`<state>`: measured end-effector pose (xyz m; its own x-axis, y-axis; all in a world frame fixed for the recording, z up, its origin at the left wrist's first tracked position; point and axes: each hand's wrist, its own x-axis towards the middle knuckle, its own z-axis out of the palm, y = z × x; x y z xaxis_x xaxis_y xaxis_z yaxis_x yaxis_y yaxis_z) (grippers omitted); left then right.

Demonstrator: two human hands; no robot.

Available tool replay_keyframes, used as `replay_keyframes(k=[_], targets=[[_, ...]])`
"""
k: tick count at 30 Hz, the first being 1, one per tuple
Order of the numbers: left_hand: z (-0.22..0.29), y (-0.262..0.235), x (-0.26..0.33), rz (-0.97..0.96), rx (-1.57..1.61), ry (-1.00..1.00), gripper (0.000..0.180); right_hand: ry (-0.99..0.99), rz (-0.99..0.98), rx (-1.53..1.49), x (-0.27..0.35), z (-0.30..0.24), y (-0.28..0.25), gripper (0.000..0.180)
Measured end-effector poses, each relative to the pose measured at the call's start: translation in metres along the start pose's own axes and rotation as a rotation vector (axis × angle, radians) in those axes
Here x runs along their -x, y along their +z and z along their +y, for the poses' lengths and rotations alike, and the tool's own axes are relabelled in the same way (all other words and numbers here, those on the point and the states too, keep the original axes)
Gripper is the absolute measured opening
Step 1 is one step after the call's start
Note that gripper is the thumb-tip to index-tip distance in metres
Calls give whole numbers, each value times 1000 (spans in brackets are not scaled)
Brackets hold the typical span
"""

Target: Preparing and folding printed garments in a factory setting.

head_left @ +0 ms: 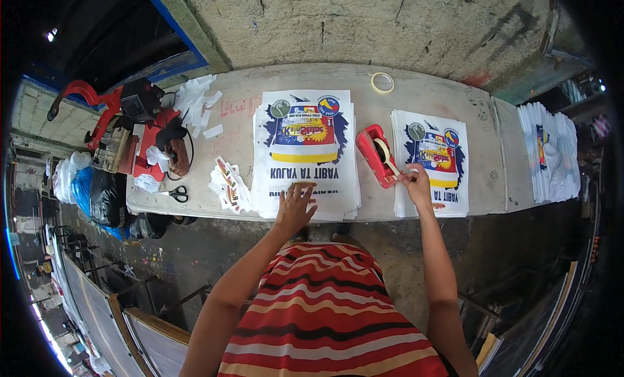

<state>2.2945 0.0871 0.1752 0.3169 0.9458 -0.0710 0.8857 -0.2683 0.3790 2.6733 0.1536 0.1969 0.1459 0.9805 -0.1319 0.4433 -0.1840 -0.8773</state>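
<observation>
A stack of white printed sheets with a blue, yellow and red design lies in front of me, its print upside down. My left hand rests on its near part, fingers spread and pressing down. A small tan strip lies across the sheet at those fingertips. To the right stands a red tape dispenser holding a roll of tape. At its near end, my right hand pinches the end of the tape. Under and beside that hand is a second stack of similar printed sheets.
Loose printed cut-outs and black-handled scissors lie left of the stack. Farther left stands a red press machine near white paper scraps. A tape roll lies at the back, and folded white cloths sit far right.
</observation>
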Motion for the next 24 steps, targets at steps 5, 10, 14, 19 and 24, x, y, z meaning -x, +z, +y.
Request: replay_keyframes(k=[5,10,14,19,24], targets=[[4,-1,2,-1,-5,-8,62,243,-21,-105,6,15,-1,34],[6,0,0,-11,8,-34,63,-98,-27,125,5,23,-1,34],[4,1,1,22,48,-44,64,-99,-34,407,22,18,-13,37],[-1,4,3,46,133,-59,66,16,-190,-9,47,-6,6,40],[-4,8,7,73,62,-50,63,-288,-494,91,30,-45,116,41]])
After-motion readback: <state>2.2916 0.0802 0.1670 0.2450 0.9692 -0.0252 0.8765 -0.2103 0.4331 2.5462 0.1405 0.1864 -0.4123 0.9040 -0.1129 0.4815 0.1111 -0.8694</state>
